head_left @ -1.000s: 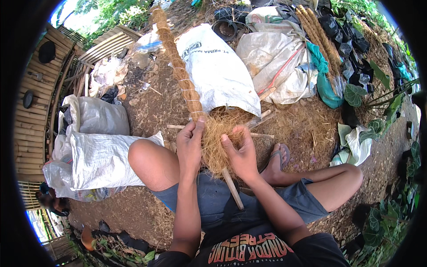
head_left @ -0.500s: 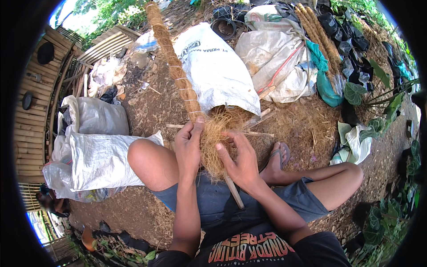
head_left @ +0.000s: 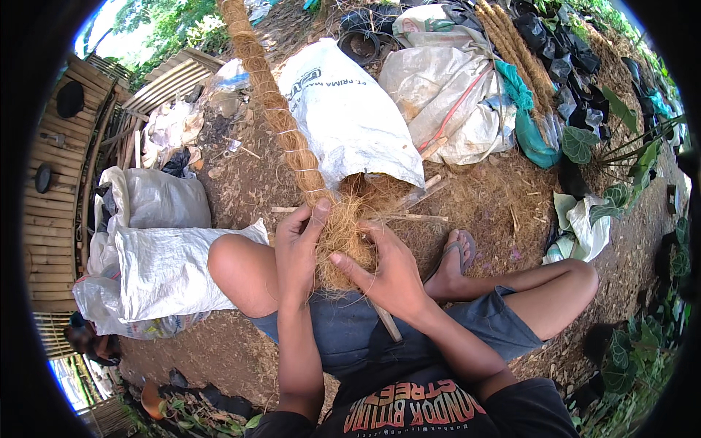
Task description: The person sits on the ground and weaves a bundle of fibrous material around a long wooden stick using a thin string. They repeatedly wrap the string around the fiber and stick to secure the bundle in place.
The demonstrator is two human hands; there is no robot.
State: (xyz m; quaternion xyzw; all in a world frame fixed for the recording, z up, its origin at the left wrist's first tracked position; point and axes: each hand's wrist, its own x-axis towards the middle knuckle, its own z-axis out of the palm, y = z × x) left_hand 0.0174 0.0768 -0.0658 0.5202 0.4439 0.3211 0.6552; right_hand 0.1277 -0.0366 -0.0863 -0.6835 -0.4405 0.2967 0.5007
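Observation:
A long pole wrapped in coconut fibre, bound with pale string, slants from the upper left down to my hands. Its lower end is a loose tuft of coconut fibre around a wooden stick, whose bare tip sticks out over my lap. My left hand grips the tuft's left side just below the last string turn, thumb uppermost. Cupped on the right side, my right hand presses the fibre with its thumb across the front; its fingertips are partly hidden in the strands.
A white sack lies ahead, brown fibre showing at its mouth. Thin sticks lie crosswise behind my hands. Other sacks stand at left, a grey-white sack at back right, beside finished fibre poles. Leafy plants edge the right.
My right thumb has moved left and lower across the fibre tuft. The tuft looks more gathered between my hands, and the pole has shifted slightly left with my left hand.

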